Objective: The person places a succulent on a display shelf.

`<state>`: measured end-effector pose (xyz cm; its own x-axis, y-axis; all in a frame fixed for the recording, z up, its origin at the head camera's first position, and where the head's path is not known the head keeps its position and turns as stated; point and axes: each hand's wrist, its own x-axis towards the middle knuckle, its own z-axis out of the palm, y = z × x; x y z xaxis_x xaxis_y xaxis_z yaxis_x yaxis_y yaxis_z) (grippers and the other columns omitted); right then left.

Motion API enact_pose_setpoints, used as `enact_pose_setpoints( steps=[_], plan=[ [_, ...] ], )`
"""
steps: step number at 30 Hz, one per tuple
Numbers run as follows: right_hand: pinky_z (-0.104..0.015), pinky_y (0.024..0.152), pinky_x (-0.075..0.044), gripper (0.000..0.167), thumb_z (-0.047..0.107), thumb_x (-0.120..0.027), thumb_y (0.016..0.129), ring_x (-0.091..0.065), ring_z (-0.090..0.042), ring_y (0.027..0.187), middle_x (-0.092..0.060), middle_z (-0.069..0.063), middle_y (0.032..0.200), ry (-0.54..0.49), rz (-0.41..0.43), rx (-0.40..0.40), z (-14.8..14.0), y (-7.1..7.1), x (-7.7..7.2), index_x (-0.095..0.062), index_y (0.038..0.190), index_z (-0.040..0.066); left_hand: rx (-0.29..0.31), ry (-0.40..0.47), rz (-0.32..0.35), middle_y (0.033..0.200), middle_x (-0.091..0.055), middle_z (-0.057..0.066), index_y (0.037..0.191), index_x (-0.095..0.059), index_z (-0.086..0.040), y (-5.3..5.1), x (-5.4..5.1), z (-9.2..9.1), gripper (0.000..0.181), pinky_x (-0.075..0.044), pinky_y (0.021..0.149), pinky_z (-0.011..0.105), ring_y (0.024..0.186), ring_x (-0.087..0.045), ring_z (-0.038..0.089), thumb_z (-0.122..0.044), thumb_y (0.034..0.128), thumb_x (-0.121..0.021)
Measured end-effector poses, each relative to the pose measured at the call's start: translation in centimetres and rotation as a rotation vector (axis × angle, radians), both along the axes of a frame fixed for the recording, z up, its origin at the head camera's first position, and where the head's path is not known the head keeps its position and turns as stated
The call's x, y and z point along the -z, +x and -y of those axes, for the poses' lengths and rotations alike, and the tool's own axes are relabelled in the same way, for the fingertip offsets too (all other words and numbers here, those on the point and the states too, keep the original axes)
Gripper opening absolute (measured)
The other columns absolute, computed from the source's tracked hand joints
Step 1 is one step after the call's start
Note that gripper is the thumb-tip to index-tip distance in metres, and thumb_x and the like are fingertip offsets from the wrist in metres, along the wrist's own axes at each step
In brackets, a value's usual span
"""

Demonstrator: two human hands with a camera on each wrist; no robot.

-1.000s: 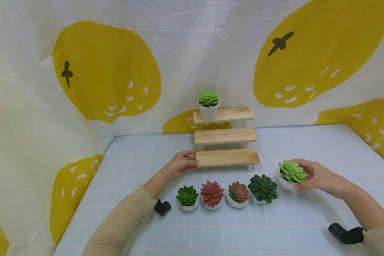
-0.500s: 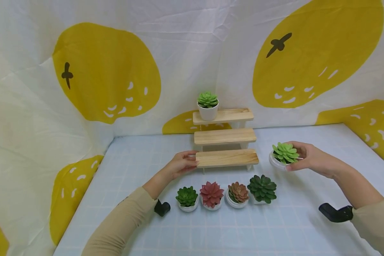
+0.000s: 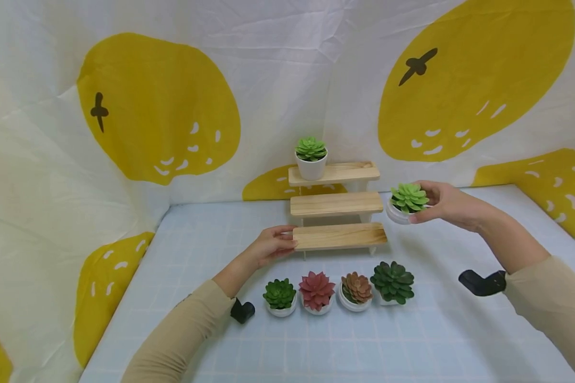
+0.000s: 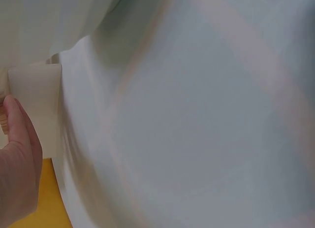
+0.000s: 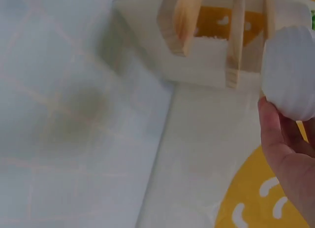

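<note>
A three-tier wooden shelf (image 3: 337, 235) stands at the back middle, a light-green succulent in a white pot (image 3: 311, 167) on its top tier at the left. My left hand (image 3: 270, 246) grips the left end of the lowest tier between thumb and fingers. Right of the middle tier, my right hand (image 3: 452, 205) holds a second light-green succulent (image 3: 409, 198) in a round white pot above the table. In the right wrist view this pot (image 5: 290, 73) is pinched by the right hand (image 5: 295, 159); the left wrist view shows the left hand (image 4: 19, 164) at the wood's edge.
Before the shelf a row stands on the table (image 3: 364, 346): a green succulent (image 3: 280, 294), a red one (image 3: 317, 291), a brown one (image 3: 356, 289) and a dark-green one (image 3: 393, 283). A white cloth with yellow fruit shapes (image 3: 158, 106) hangs behind.
My right hand has lifted the light-green succulent and carried it up and leftward, toward the shelf's right side. The left hand keeps its grip on the lowest tier.
</note>
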<state>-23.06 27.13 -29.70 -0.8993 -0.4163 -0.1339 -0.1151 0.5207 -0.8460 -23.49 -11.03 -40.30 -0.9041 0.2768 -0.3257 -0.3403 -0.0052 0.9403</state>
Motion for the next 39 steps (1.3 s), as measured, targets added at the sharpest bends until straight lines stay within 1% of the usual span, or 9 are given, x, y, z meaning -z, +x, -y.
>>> enact_pose_setpoints(
  steps=[3, 7, 14, 17, 21, 27, 32, 36, 39],
  plan=[
    [-0.027, 0.081, -0.05, 0.068, 0.007, -0.071, 0.08, -0.051, -0.016, 0.098, -0.052, -0.01, 0.117, -0.014, -0.012, 0.001, 0.9, -1.0, -1.0, -0.033, 0.135, -0.005, -0.002, 0.003, 0.004, 0.114, -0.056, 0.02, 0.134, -0.046, 0.002, -0.1, 0.0, -0.1, 0.049, -0.054, 0.081, 0.028, 0.084, -0.06, 0.014, 0.009, 0.0865, -0.058],
    [-0.03, 0.088, -0.048, 0.07, 0.008, -0.071, 0.081, -0.048, -0.021, 0.104, -0.047, -0.015, 0.126, -0.012, -0.018, 0.031, 2.3, -2.2, -1.9, -0.031, 0.138, -0.002, -0.015, -0.004, 0.012, 0.117, -0.055, 0.021, 0.134, -0.046, 0.002, 0.0, 0.0, 0.0, 0.049, -0.054, 0.082, 0.029, 0.085, -0.06, 0.015, 0.009, 0.0863, -0.058],
    [-0.045, 0.104, -0.036, 0.069, 0.008, -0.069, 0.083, -0.041, -0.028, 0.113, -0.04, -0.019, 0.132, -0.084, -0.002, 0.081, 4.9, -4.1, -2.9, -0.029, 0.138, -0.002, -0.025, 0.003, 0.024, 0.12, -0.053, 0.022, 0.134, -0.046, 0.002, 0.0, 0.0, 0.1, 0.05, -0.053, 0.083, 0.029, 0.086, -0.059, 0.016, 0.01, 0.086, -0.057],
    [-0.047, 0.107, -0.032, 0.072, 0.007, -0.069, 0.082, -0.039, -0.03, 0.116, -0.038, -0.02, 0.133, -0.11, 0.007, 0.112, 5.9, -4.7, -3.0, -0.027, 0.139, -0.003, -0.019, 0.012, 0.021, 0.117, -0.054, 0.021, 0.134, -0.046, 0.003, 0.0, 0.1, 0.2, 0.05, -0.053, 0.083, 0.029, 0.086, -0.06, 0.016, 0.01, 0.0863, -0.057],
    [-0.045, 0.108, -0.031, 0.074, 0.003, -0.068, 0.082, -0.039, -0.03, 0.117, -0.037, -0.021, 0.135, -0.153, 0.008, 0.142, 7.1, -5.6, -2.9, -0.025, 0.141, -0.005, -0.013, 0.021, 0.015, 0.114, -0.055, 0.02, 0.134, -0.046, 0.003, 0.0, 0.2, 0.2, 0.049, -0.054, 0.083, 0.03, 0.086, -0.06, 0.017, 0.009, 0.0865, -0.057],
    [-0.043, 0.106, -0.033, 0.072, 0.003, -0.068, 0.081, -0.039, -0.028, 0.114, -0.036, -0.02, 0.133, -0.192, -0.001, 0.189, 8.7, -6.4, -2.9, -0.028, 0.141, -0.004, -0.002, 0.019, 0.013, 0.117, -0.055, 0.02, 0.134, -0.046, 0.003, -0.1, 0.4, 0.1, 0.049, -0.053, 0.085, 0.03, 0.087, -0.06, 0.017, 0.008, 0.0867, -0.058],
    [-0.045, 0.104, -0.037, 0.07, 0.004, -0.068, 0.081, -0.04, -0.028, 0.112, -0.035, -0.021, 0.132, -0.217, -0.005, 0.226, 9.9, -6.9, -2.9, -0.031, 0.14, -0.002, -0.006, 0.02, 0.008, 0.112, -0.057, 0.018, 0.133, -0.046, 0.003, 0.0, 0.3, 0.1, 0.048, -0.053, 0.084, 0.031, 0.086, -0.06, 0.016, 0.008, 0.0865, -0.058],
    [-0.044, 0.105, -0.035, 0.071, 0.003, -0.067, 0.082, -0.039, -0.028, 0.113, -0.033, -0.02, 0.132, -0.254, 0.005, 0.252, 10.5, -7.3, -2.6, -0.029, 0.142, -0.002, -0.008, 0.026, 0.007, 0.11, -0.057, 0.018, 0.133, -0.046, 0.003, 0.0, 0.3, 0.1, 0.049, -0.053, 0.084, 0.031, 0.086, -0.06, 0.016, 0.009, 0.0863, -0.057],
    [-0.041, 0.104, -0.036, 0.071, 0.005, -0.068, 0.082, -0.039, -0.027, 0.109, -0.036, -0.019, 0.126, -0.259, -0.004, 0.281, 10.9, -7.5, -2.4, -0.03, 0.141, -0.002, -0.011, 0.023, 0.014, 0.111, -0.057, 0.018, 0.134, -0.046, 0.003, 0.0, 0.2, 0.1, 0.049, -0.053, 0.084, 0.03, 0.086, -0.061, 0.016, 0.009, 0.0862, -0.057]
  ],
)
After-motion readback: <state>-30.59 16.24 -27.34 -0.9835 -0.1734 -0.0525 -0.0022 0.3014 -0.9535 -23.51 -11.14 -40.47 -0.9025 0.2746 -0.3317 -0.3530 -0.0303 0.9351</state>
